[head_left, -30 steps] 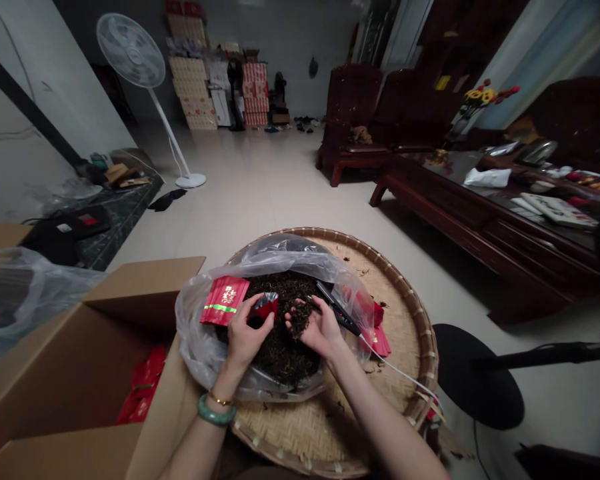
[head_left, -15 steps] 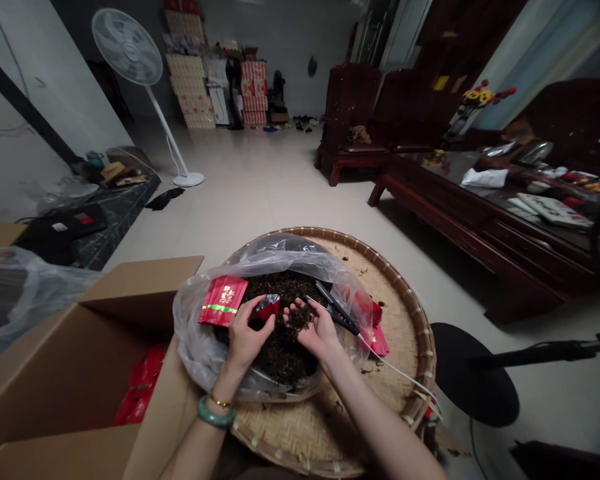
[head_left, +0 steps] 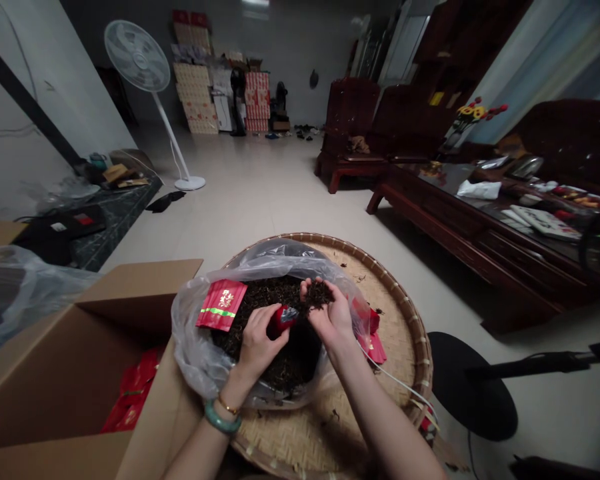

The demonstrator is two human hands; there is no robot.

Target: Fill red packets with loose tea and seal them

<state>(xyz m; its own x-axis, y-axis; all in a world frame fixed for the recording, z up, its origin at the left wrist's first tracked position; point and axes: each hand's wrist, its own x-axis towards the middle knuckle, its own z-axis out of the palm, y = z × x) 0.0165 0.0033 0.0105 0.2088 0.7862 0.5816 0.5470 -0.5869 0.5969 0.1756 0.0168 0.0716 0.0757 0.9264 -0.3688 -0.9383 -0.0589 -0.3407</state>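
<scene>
My left hand point(head_left: 263, 340) pinches a small red foil sachet point(head_left: 284, 318), its silvery mouth tilted to the right. Close beside that mouth, my right hand point(head_left: 334, 317) is palm up, fingers curled around a heap of dark loose tea leaves point(head_left: 320, 294). Both hands are over a clear plastic bag point(head_left: 193, 353) filled with more tea point(head_left: 275, 288). A stack of flat red sachets point(head_left: 223, 305) lies on the bag's left side. The bag rests on a round woven bamboo tray point(head_left: 400, 347). A white cable point(head_left: 400, 379) runs from behind my right forearm.
An open cardboard box point(head_left: 150, 280) with red sachets point(head_left: 135, 387) inside stands at the left. More red packets point(head_left: 376, 348) lie on the tray's right. A black round stand base point(head_left: 473, 387) is beyond the tray, and a dark wooden table point(head_left: 445, 220) stands at right.
My right hand has moved up and slightly right with the tea leaves. The sachet in my left hand has shifted right and tipped toward that palm. The black handheld device is now hidden.
</scene>
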